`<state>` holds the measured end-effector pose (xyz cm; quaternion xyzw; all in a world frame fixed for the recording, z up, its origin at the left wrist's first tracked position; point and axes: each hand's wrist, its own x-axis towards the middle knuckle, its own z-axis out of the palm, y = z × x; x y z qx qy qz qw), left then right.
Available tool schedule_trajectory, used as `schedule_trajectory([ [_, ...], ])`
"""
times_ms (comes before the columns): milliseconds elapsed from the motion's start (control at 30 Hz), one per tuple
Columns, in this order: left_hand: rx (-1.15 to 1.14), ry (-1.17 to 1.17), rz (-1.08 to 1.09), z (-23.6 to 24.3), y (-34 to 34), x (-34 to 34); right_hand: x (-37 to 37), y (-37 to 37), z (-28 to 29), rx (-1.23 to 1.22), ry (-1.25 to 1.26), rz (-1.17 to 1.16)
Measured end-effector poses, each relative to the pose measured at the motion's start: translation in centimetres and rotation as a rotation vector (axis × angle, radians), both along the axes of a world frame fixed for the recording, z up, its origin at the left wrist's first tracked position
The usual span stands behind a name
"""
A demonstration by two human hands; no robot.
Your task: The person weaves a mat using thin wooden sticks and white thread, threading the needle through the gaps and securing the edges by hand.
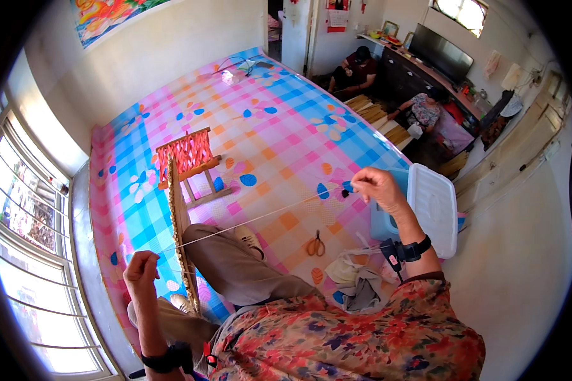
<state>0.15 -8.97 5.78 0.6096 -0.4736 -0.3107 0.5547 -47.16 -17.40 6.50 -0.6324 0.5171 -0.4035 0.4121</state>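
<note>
My right hand, raised at the right, pinches the end of a pale thread. The thread runs taut, slanting down to the left, to a long narrow wooden bar beside my bent knee. A knobbly yellowish strip lines the bar's edge. To the left of the bar, my left hand is closed with fingers curled; what it holds, if anything, is too small to make out. At the bar's far end stands a small wooden stool with a red woven seat.
Orange-handled scissors lie on the checked floor sheet. At the right are crumpled cloths and a blue bin with a white lid. Two people sit at the back right near a dark cabinet. A barred window is at left.
</note>
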Motion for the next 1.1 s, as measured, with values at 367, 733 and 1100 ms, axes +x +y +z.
schedule_trajectory([
  [367,-0.051,-0.366,-0.281,0.9,0.0,-4.9,-3.5,-1.5,0.1,-0.153,-1.137,-0.009],
  [733,0.258,-0.799,0.007,-8.1,6.2,-4.1,-10.6,-6.0,1.5,-0.26,-1.206,-0.161],
  [1100,0.142,-0.249,0.272,-9.8,4.7,-1.7,0.1,-6.8,2.8,-0.24,-0.818,-0.182],
])
